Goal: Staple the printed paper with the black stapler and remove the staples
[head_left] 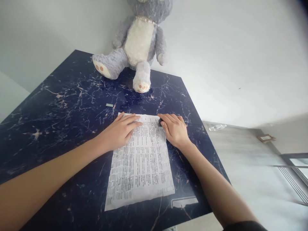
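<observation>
A printed sheet of paper (146, 160), covered in rows of dark text, lies lengthwise on the dark blue marbled table. My left hand (121, 130) rests flat on its upper left part, fingers spread. At the upper right edge of the paper, my right hand (175, 130) is closed over a small black object (160, 122). Only the end of that object shows between thumb and fingers, so I cannot tell its kind. Beyond the paper, to the left, lies a small greyish bar (109, 105).
A large grey and white plush bear (141, 41) sits at the table's (60, 128) far edge against the wall. The table's right edge runs close beside my right forearm. On the floor are a clear plastic item (218, 127) and a brown cardboard box (266, 138).
</observation>
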Demonstrator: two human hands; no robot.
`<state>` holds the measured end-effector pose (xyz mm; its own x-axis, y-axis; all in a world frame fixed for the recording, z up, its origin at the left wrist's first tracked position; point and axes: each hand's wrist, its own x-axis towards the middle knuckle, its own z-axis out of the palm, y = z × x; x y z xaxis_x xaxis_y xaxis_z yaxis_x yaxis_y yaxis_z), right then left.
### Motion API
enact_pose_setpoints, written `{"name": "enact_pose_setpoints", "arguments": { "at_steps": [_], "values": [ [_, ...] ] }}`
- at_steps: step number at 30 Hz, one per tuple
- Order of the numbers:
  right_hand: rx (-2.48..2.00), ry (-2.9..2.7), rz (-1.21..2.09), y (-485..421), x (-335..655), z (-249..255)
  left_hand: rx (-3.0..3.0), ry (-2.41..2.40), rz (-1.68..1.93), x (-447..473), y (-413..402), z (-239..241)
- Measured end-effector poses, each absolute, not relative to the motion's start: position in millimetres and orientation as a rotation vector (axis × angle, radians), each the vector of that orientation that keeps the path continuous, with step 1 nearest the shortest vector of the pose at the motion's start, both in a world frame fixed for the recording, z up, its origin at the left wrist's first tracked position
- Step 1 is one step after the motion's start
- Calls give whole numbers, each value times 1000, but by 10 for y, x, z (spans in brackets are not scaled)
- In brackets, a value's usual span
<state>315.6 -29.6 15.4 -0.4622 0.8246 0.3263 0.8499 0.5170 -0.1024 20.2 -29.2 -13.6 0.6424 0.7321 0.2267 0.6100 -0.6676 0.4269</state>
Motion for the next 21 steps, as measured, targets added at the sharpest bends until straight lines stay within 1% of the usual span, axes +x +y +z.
{"name": "enact_pose_setpoints", "arguments": {
  "at_steps": [12,18,21],
  "values": [
    [-1408,-2536,-269,-370,3008,119,2547,1066,554,206,-291,-141],
    [-1396,-2542,-248,-388,3006,148,2563,1076,536,200,-298,-136],
    [-1397,-2543,-163,-370,3170,245,2580,1089,522,197,-299,-120]
  ]
}}
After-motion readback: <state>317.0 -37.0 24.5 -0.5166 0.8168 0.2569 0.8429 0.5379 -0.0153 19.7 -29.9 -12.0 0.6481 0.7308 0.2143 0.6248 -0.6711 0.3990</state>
